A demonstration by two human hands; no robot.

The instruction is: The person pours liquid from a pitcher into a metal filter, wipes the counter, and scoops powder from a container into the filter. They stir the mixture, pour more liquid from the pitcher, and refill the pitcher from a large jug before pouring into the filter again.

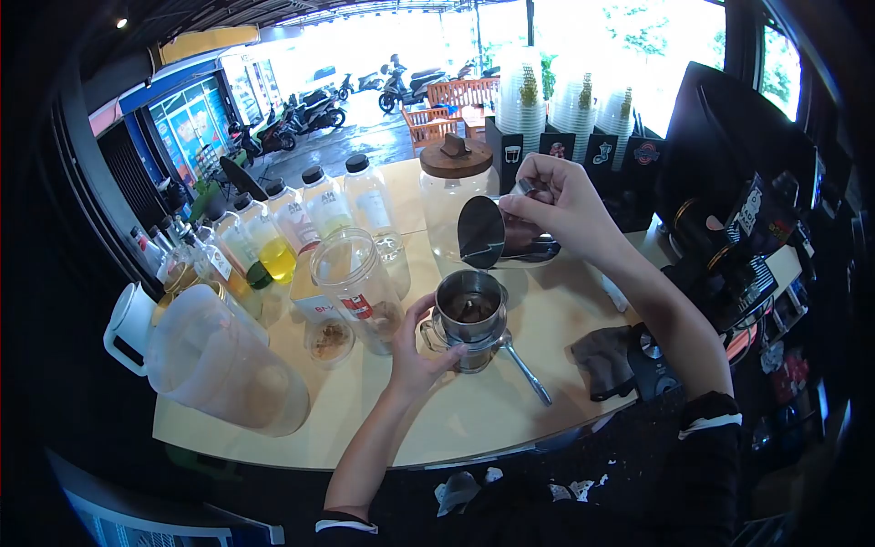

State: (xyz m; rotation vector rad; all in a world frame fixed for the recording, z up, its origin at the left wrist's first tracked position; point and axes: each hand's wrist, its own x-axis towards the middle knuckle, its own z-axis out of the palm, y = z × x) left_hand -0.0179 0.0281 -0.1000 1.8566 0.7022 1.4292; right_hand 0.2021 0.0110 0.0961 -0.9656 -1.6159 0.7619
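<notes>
My right hand point(565, 205) grips a metal pitcher point(481, 233) by its handle. The pitcher is tilted, its mouth just above a metal drip filter point(469, 319) with dark liquid inside. Under the filter stands a small cup point(473, 361), partly covered by my fingers. My left hand point(421, 360) is closed around the left side of the filter and cup, thumb in front. To their right a metal spoon point(526, 369) lies on the table. Left of my left hand are a tall clear jar point(357, 283) with a red label and a small container of brown powder point(329, 342).
A large translucent pitcher point(223, 360) stands at the table's left edge. Several bottles point(326, 201) line the back left. Behind the metal pitcher is a glass jar with a wooden lid point(456, 157). Stacked plastic cups point(570, 105) stand behind; a dark cloth point(603, 363) lies right.
</notes>
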